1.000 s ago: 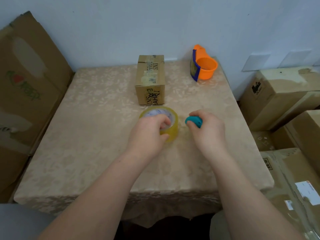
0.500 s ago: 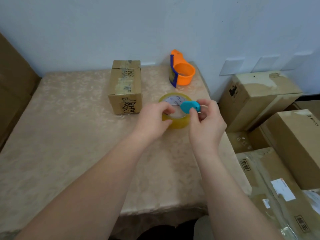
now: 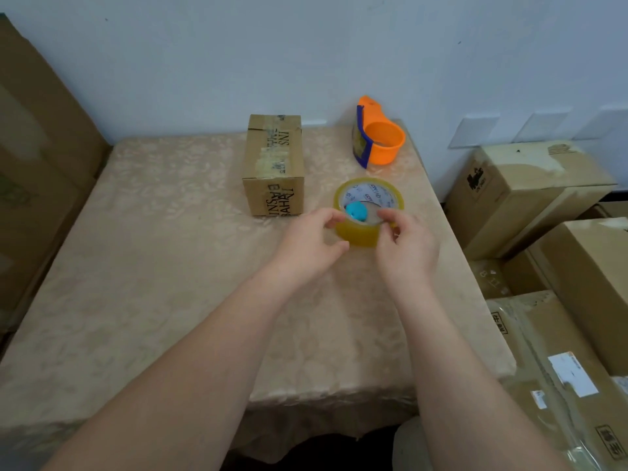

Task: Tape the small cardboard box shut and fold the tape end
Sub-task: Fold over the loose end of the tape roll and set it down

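The small cardboard box [image 3: 273,164] lies on the table [image 3: 163,253] near the back, its top flaps closed with old tape marks along the seam. Just right of it and nearer to me lies a roll of clear yellowish tape [image 3: 368,212], flat on the cloth. A small blue cutter [image 3: 356,211] rests inside the roll's core. My left hand [image 3: 312,243] grips the roll's left wall between thumb and forefinger. My right hand [image 3: 407,246] pinches the roll's right rim. Neither hand touches the box.
An orange tape dispenser [image 3: 379,137] stands at the table's back right corner by the wall. Stacked cardboard cartons [image 3: 530,188] fill the floor to the right, and large flattened cardboard [image 3: 37,154] leans at the left. The table's front edge is close to me.
My right hand held the blue cutter above the roll; the cutter now lies inside the roll's core and that hand pinches the rim. The left hand stays on the roll.
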A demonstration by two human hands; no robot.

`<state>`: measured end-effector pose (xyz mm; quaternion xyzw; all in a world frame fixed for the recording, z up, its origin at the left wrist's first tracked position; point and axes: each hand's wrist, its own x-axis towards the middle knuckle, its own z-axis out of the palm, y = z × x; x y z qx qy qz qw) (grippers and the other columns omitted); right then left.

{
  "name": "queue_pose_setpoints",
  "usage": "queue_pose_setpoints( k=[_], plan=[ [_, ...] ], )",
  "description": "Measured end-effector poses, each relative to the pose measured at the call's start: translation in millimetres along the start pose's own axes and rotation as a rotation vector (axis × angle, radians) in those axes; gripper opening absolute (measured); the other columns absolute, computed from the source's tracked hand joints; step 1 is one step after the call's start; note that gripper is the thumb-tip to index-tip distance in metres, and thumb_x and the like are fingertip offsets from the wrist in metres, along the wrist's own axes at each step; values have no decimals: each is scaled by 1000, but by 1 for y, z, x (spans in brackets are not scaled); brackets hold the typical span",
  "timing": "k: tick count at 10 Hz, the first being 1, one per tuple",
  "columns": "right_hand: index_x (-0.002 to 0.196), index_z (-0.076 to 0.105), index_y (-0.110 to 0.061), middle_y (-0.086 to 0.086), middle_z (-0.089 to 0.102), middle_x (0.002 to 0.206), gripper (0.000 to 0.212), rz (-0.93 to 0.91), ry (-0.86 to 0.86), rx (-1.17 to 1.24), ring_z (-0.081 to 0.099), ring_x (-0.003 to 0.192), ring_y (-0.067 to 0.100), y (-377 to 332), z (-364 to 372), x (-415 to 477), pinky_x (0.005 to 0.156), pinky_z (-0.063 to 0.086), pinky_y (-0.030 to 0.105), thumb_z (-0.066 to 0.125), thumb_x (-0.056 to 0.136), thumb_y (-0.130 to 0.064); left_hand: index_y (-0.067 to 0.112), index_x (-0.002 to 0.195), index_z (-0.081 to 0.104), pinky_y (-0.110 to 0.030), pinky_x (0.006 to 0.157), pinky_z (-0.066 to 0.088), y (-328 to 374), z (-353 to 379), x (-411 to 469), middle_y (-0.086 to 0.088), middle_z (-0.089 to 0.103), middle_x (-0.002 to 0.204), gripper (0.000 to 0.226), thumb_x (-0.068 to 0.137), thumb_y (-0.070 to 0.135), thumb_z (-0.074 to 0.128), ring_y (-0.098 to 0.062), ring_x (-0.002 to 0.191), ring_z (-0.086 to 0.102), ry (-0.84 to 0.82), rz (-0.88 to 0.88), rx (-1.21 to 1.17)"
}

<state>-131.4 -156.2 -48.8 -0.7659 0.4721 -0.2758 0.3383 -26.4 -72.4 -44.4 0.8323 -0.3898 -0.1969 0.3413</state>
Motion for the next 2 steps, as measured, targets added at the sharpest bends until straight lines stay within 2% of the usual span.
queue_pose_setpoints(
  k=[1,2],
  plan=[
    [129,56,-18,4,62,123,39,-27,-144,-12,55,112,21,-2,-6,-7,100,39,29,46,92,-9,20,118,58,-32,97,44,-5,-4,-12,-1,62,115,41,79,22,68,-16,107,56,-42,-19,-6],
    [135,50,-23,0,57,115,44,-38,-205,90,52,103,14,-7,-16,-26,106,38,34,49,92,-12,20,114,60,-33,95,45,-5,-14,-31,-2,64,110,37,79,24,68,-17,104,58,-31,-9,2]
  ],
)
